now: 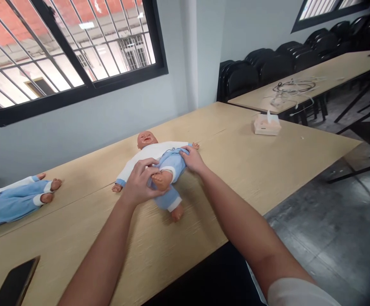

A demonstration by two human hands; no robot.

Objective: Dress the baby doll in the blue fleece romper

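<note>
A baby doll (139, 155) in a white top lies on its back on the table, its head toward the wall and its arms spread. Blue pants (179, 163) with white cuffs are on its legs. One bare foot (162, 180) is raised, while the other leg rests lower on the tabletop. My left hand (140, 180) curves around the raised leg beside that foot, its fingers closed on it. At the waist, my right hand (192, 159) pinches the blue fabric between thumb and fingers.
Another doll (9, 202) in blue pants lies at the left of the table (236, 170). A phone (15, 282) is near the front left. A tissue box (267, 125) stands at the right. Cables (293, 91) lie on a farther table, with black chairs (242, 78) behind.
</note>
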